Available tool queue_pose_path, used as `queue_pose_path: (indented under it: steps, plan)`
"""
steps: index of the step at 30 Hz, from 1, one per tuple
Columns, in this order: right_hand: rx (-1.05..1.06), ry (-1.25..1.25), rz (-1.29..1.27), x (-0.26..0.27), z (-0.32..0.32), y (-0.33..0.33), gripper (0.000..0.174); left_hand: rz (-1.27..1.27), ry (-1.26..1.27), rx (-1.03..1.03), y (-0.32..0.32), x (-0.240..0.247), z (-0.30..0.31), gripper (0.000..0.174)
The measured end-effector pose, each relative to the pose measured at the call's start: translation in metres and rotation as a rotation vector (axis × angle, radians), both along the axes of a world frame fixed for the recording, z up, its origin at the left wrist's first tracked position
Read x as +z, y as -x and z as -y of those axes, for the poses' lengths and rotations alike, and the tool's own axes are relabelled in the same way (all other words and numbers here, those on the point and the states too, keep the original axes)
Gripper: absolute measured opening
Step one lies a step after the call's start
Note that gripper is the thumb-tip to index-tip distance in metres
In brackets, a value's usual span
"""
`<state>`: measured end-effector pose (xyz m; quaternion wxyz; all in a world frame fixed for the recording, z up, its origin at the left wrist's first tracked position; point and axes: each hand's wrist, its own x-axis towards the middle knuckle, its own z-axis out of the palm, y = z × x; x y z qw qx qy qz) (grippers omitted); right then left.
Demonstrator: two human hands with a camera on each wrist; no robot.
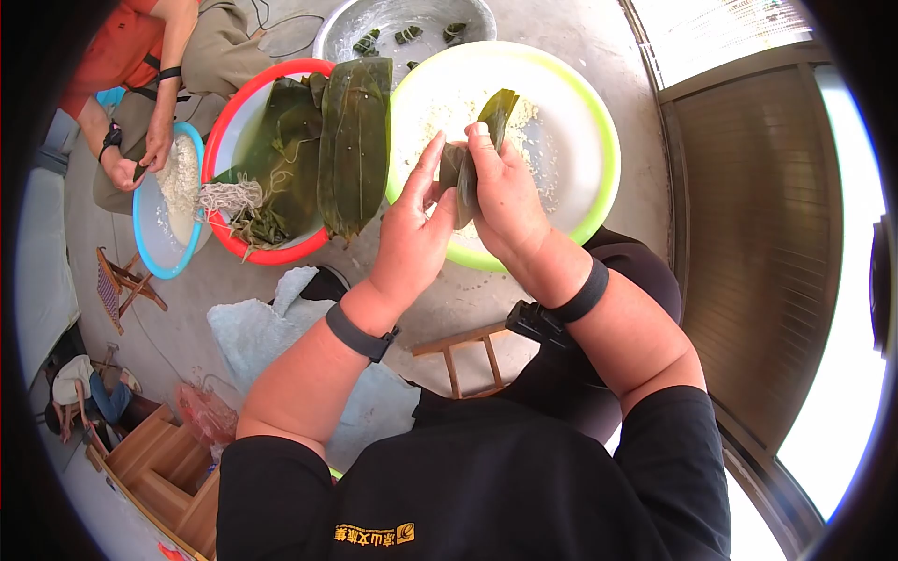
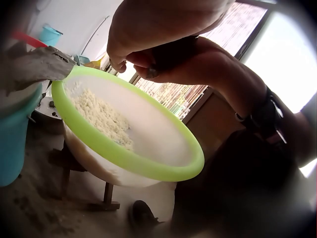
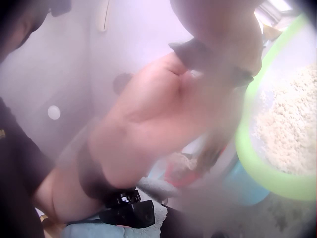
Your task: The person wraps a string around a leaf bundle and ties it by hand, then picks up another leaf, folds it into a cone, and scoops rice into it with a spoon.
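Both hands meet over a green-rimmed white basin (image 1: 610, 159). The right hand (image 1: 513, 196) grips a folded green bamboo leaf (image 1: 465, 182), its thumb laid along the leaf. One leaf end stands up beyond the fingertips. The left hand (image 1: 416, 245) holds the leaf from the other side, its thumb against the lower edge and its index finger stretched upward. In the left wrist view its fingers partly hide the leaf. White rice grains (image 2: 104, 116) lie in the basin below. The right wrist view is hazy, with a dark piece of leaf (image 3: 195, 54) showing between the hands.
Left of the basin, a red-rimmed basin (image 1: 271, 79) holds soaking leaves, string (image 1: 232, 196) and a broad leaf stack (image 1: 355, 150). Wrapped leaf parcels (image 1: 408, 35) sit in a metal bowl (image 1: 327, 37) behind. Another person works over a blue-rimmed basin (image 1: 166, 273). A wooden stool (image 1: 458, 348) stands nearby.
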<state>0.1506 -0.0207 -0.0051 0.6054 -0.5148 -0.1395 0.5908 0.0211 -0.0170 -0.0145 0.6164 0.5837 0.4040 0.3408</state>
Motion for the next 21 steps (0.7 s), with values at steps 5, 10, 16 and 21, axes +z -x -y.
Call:
queue_pose_path:
  steps: [5,10,16,21]
  plan:
    - [0.061,0.001,-0.012,-0.0072,0.0006,-0.005,0.039,0.044,0.015,-0.045,0.0016,-0.0067,-0.001,0.065]
    - [0.035,0.0,0.016,-0.0036,-0.001,-0.0028,0.039,0.083,0.027,-0.086,0.0028,0.001,-0.0016,0.067]
    - [0.054,0.015,-0.001,-0.0023,-0.0012,-0.0033,0.038,0.085,-0.065,-0.098,0.0045,0.0003,-0.0007,0.07]
    - [0.073,0.008,-0.012,0.0015,-0.0007,-0.0031,0.037,0.08,-0.073,-0.115,0.0074,0.0028,-0.0004,0.07]
